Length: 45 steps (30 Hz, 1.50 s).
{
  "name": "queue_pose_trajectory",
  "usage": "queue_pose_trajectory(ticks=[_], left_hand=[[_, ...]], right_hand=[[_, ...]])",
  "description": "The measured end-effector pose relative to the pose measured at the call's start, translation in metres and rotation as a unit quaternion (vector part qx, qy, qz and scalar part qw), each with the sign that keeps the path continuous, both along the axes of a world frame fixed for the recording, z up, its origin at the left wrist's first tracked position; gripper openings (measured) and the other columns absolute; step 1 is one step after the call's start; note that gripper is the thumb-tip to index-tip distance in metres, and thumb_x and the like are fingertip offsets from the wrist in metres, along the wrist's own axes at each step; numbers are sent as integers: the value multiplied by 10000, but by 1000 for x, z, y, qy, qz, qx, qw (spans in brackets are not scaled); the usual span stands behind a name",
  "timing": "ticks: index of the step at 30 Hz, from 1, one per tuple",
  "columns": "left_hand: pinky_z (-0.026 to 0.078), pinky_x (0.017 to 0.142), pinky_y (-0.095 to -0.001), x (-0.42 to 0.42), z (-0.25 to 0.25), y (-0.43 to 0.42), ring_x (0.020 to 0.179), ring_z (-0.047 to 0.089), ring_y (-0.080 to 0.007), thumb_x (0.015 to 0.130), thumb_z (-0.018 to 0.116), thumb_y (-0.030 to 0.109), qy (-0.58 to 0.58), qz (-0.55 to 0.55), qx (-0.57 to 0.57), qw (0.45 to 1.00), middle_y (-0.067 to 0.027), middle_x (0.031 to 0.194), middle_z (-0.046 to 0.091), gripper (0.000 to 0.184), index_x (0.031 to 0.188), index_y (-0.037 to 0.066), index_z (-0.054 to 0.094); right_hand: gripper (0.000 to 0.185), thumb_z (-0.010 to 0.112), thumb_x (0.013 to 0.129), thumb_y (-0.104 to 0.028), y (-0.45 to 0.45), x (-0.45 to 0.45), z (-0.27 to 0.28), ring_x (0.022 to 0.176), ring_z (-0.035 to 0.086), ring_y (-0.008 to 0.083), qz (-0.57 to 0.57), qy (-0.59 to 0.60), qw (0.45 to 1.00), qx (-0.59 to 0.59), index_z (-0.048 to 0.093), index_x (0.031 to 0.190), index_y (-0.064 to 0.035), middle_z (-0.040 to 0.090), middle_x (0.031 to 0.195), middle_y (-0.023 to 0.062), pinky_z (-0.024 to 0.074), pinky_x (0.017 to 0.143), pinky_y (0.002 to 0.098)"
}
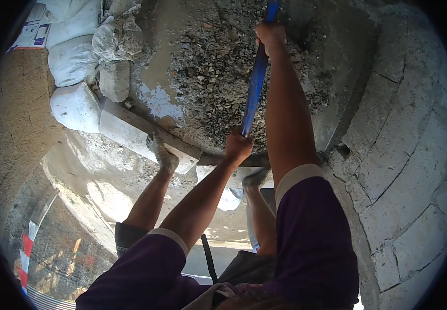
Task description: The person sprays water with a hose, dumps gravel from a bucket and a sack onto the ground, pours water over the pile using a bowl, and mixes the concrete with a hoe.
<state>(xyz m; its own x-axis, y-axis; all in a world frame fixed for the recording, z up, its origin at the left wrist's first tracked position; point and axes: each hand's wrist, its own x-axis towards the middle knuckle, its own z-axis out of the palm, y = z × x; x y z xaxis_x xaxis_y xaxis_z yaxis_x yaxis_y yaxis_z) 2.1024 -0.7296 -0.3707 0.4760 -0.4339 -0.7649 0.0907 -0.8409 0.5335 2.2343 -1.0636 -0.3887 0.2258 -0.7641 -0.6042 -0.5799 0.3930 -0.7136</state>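
Note:
A long blue tool handle (257, 77) slants across the middle of the view; its working end is beyond the top edge. My left hand (239, 147) is wrapped round its lower end. Farther up, near the top of the view, my right hand (271, 39) grips the same handle with the arm stretched out. Beneath the handle lies a heap of wet grey gravel (208, 77), with murky water (156, 62) along its left side.
White filled sacks (73, 59) are piled at the upper left beside the gravel. A concrete edging block (130, 129) borders the near side, where my mud-covered feet (164, 155) stand. Cracked concrete slabs (414, 170) run along the right. Red-and-white tape (27, 245) hangs at lower left.

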Motion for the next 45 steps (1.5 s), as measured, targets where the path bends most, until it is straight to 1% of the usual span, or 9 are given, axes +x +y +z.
queue_pose_trajectory(ticks=[4, 6, 8, 16, 21, 25, 30, 35, 45], left_hand=[[495, 661, -405, 2, 40, 26, 705, 653, -290, 713, 605, 156, 61, 25, -18, 998, -160, 723, 632, 221, 900, 42, 578], [492, 690, -434, -9, 61, 58, 771, 649, -364, 696, 593, 152, 58, -15, -12, 998, -196, 771, 638, 275, 943, 34, 576], [496, 811, -361, -5, 112, 72, 864, 646, -279, 694, 665, 154, 96, -67, 61, 991, -165, 913, 651, 419, 1084, 20, 591], [516, 710, -512, -47, 194, 219, 808, 641, -424, 772, 602, 155, 49, -110, 121, 985, -219, 823, 662, 389, 1159, 136, 561], [520, 661, -501, -41, 166, 213, 753, 649, -410, 764, 628, 166, 45, -184, 139, 972, -208, 764, 660, 476, 1228, 167, 525], [532, 652, -480, -12, 46, 82, 724, 650, -399, 740, 654, 132, -117, -174, -116, 971, -177, 759, 666, 509, 1232, 138, 522], [531, 720, -489, 22, 39, -47, 800, 654, -412, 766, 569, 113, -55, -250, -50, 965, -238, 820, 659, 434, 1189, 31, 512], [497, 724, -503, 44, 135, 4, 822, 626, -431, 762, 535, 77, -13, -246, 26, 969, -240, 836, 643, 201, 953, 59, 592], [510, 703, -485, 99, 315, 174, 794, 638, -414, 758, 620, 94, -113, -293, 95, 945, -211, 833, 659, 376, 1128, 110, 560]], right_hand=[[94, 604, 778, -15, 32, -20, 30, 486, 567, 197, -37, 79, 995, 43, 563, 779, 70, 554, 621, 112, 429, 454, 372], [86, 577, 767, 9, 55, -40, 36, 483, 569, 193, -23, 91, 994, 58, 557, 802, 86, 550, 609, 108, 423, 435, 361], [69, 568, 747, 20, 84, -64, 44, 466, 558, 191, -39, 103, 991, 75, 554, 787, 75, 545, 600, 104, 420, 424, 355], [148, 557, 686, 20, 230, -160, 137, 379, 524, 162, -180, -34, 972, 145, 469, 804, 34, 524, 547, 67, 412, 349, 300], [145, 579, 646, 56, 219, -170, 177, 390, 520, 165, -233, -77, 966, 86, 461, 628, -25, 483, 510, 50, 403, 357, 296], [118, 579, 666, 39, 75, -163, 129, 433, 524, 203, -255, -71, 964, -1, 484, 723, 0, 491, 567, 83, 428, 409, 335], [130, 596, 731, 13, -50, -175, 40, 496, 509, 213, -287, -49, 956, 27, 475, 778, 27, 545, 680, 116, 430, 481, 377], [91, 600, 726, -5, 11, -166, 54, 538, 531, 222, -327, 12, 937, 125, 519, 683, -5, 511, 620, 106, 438, 534, 376], [114, 551, 658, 20, 221, -136, 198, 372, 491, 187, -358, -137, 906, 177, 462, 587, 16, 491, 502, 75, 395, 371, 323]])
